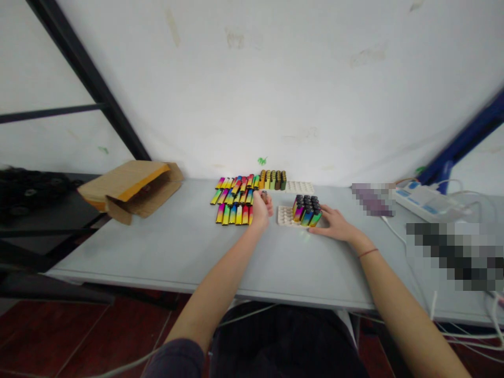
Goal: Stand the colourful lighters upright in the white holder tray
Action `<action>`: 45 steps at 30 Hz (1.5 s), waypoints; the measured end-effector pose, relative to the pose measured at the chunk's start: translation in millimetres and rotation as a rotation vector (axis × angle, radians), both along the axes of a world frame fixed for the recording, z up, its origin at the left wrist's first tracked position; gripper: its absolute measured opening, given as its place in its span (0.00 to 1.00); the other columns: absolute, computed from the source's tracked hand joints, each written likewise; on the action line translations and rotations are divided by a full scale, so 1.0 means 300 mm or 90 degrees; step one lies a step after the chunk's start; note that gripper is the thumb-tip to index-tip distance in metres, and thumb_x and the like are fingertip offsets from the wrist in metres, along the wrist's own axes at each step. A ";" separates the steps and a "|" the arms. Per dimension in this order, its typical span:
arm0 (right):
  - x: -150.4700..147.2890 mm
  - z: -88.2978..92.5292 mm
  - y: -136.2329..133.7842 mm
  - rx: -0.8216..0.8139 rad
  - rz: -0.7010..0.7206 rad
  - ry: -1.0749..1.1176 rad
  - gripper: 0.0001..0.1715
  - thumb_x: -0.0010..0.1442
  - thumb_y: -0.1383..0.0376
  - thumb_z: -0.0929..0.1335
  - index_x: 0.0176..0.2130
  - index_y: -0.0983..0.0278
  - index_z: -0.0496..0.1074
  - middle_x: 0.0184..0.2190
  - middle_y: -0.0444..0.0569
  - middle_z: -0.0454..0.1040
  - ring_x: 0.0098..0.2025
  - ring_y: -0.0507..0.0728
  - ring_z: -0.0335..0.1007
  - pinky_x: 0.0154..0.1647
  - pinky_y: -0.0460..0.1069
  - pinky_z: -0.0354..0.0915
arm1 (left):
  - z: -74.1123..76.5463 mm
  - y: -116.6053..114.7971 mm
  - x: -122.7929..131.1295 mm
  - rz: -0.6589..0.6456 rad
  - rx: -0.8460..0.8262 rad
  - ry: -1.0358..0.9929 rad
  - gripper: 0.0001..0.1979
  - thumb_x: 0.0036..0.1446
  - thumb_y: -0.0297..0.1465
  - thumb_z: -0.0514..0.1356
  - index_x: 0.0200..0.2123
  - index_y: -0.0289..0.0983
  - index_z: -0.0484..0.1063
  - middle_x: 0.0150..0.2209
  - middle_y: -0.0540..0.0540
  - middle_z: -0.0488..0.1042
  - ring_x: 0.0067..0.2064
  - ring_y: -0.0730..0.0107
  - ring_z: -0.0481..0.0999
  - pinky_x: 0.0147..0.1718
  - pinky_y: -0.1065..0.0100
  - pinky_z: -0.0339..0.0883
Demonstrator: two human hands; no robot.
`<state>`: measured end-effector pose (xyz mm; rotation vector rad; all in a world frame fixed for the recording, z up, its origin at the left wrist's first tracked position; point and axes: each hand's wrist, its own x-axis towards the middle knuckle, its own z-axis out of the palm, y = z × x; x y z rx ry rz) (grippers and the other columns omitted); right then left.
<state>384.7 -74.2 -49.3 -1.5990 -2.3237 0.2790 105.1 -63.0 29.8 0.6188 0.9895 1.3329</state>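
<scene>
My left hand is closed over the right side of a spread of tubes, and a dark tube end shows at its fingers. Those tubes lie flat in rough rows, shading from pink, red, green and blue to yellow. To the right is a pale tray with round holes. Upright tubes with black tops fill its right part, and the left holes show bare. My right hand is at the tray's right end, thumb and fingers spread around the corner beside the tubes.
Behind stand more upright tubes with gold-coloured ends, beside a second pale holed tray. An opened brown cardboard box lies at the left. A white power strip with cables and a blurred purple item are at the right.
</scene>
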 end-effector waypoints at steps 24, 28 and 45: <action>-0.006 0.007 0.002 -0.013 -0.011 -0.011 0.55 0.58 0.33 0.71 0.71 0.62 0.69 0.73 0.66 0.64 0.75 0.76 0.59 0.76 0.71 0.53 | 0.004 0.022 -0.025 -0.028 0.088 0.100 0.26 0.72 0.50 0.47 0.25 0.41 0.59 0.17 0.57 0.50 0.17 0.77 0.49 0.18 0.74 0.45; -0.010 0.010 0.001 -0.016 -0.017 -0.003 0.56 0.57 0.32 0.72 0.71 0.61 0.68 0.73 0.64 0.65 0.75 0.76 0.59 0.76 0.72 0.53 | 0.005 0.019 -0.048 -0.133 0.282 0.305 0.16 0.69 0.46 0.58 0.37 0.39 0.70 0.25 0.53 0.68 0.24 0.76 0.65 0.25 0.73 0.60; -0.011 0.016 -0.001 -0.025 -0.005 -0.002 0.56 0.58 0.32 0.70 0.71 0.62 0.68 0.74 0.65 0.63 0.75 0.77 0.58 0.76 0.73 0.52 | -0.009 0.017 -0.077 -0.419 0.449 0.596 0.19 0.61 0.41 0.68 0.49 0.36 0.84 0.42 0.41 0.86 0.42 0.61 0.83 0.45 0.65 0.75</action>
